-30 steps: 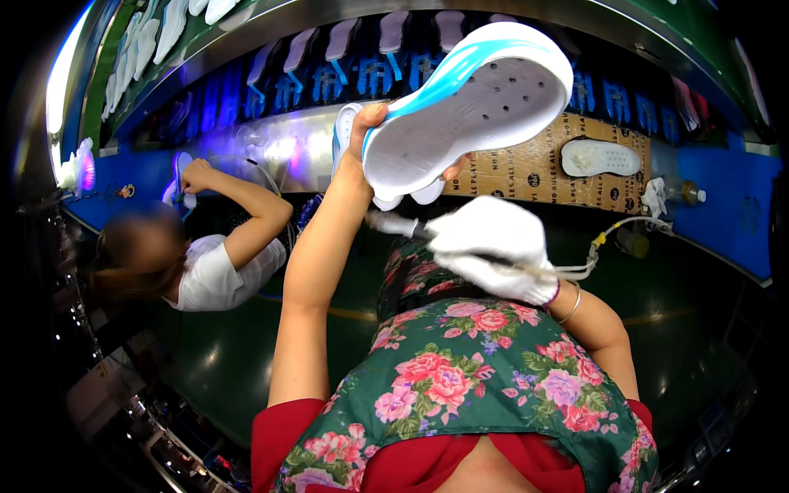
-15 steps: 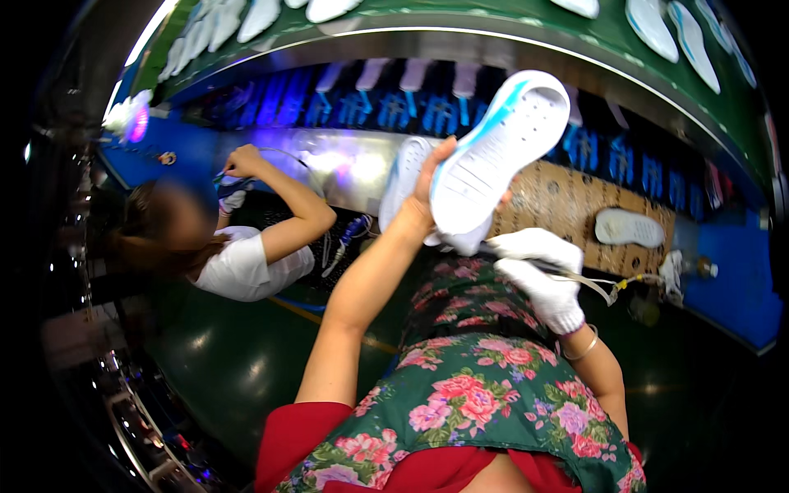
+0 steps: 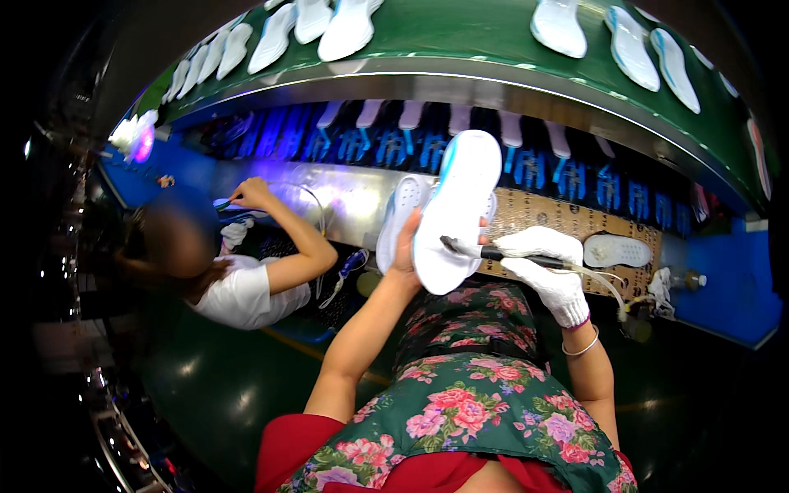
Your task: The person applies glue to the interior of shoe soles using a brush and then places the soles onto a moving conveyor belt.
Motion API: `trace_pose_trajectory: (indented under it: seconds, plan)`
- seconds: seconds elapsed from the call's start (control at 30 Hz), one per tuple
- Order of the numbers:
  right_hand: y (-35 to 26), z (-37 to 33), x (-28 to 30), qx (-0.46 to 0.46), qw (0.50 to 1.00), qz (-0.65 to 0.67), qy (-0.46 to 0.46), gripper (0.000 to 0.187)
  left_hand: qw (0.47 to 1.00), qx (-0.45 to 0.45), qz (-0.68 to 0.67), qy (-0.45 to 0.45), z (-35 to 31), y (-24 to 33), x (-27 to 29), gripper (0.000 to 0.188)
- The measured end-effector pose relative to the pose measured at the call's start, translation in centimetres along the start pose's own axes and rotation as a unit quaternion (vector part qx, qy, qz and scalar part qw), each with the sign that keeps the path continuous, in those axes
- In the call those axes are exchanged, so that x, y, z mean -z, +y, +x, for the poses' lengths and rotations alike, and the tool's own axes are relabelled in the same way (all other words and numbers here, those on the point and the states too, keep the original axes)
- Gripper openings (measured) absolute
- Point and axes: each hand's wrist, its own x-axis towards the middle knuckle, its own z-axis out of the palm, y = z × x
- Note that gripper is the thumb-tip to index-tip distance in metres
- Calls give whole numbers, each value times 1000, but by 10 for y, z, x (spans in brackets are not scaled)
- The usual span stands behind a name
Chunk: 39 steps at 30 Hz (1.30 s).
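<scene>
My bare left hand (image 3: 406, 248) grips a white shoe sole (image 3: 464, 193) with a light blue edge, tilted upright over my lap. The white-gloved right hand (image 3: 544, 256) is closed around a black-handled brush (image 3: 491, 253) with a pale tube trailing from its back end. The dark brush tip is at the sole's face, near its lower end; I cannot tell whether it presses on it. Partly behind the held sole, another white sole (image 3: 398, 215) leans by the metal bench. A further pale sole (image 3: 616, 251) lies on patterned cardboard to the right.
Overhead, a green conveyor belt (image 3: 460, 37) carries several white soles. Under it runs a row of blue racks (image 3: 431, 152). A co-worker (image 3: 255, 279) in a white top sits close on my left. A bottle (image 3: 694, 281) stands at the bench's right end.
The held sole has come down and left, standing more upright. My right hand has brought the brush across to its face. The view has shifted, showing more of the belt.
</scene>
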Motion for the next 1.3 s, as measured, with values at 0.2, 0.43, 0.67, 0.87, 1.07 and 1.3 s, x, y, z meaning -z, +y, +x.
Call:
trace_pose_trajectory:
  seconds: [0.2, 0.43, 0.67, 0.87, 1.07, 1.3]
  plan:
    - [24, -43, 25, -123, 911, 287, 268, 17, 977, 8, 52, -207, 27, 58, -45, 111]
    - [49, -48, -7, -196, 892, 260, 313, 19, 984, -109, -86, -111, 179, 110, -81, 90]
    - [71, -54, -24, -226, 893, 219, 323, 19, 994, -76, 78, 15, 171, 71, -86, 64]
    - [73, -49, -33, -254, 883, 242, 313, 21, 497, -464, 681, 273, 125, 200, -34, 37]
    - [76, -37, -47, -266, 877, 287, 278, 22, 603, -405, 663, 181, 74, 253, -9, 23]
    - [54, -24, -26, -194, 845, 431, 251, 19, 480, -666, 505, 266, -27, 195, -34, 16]
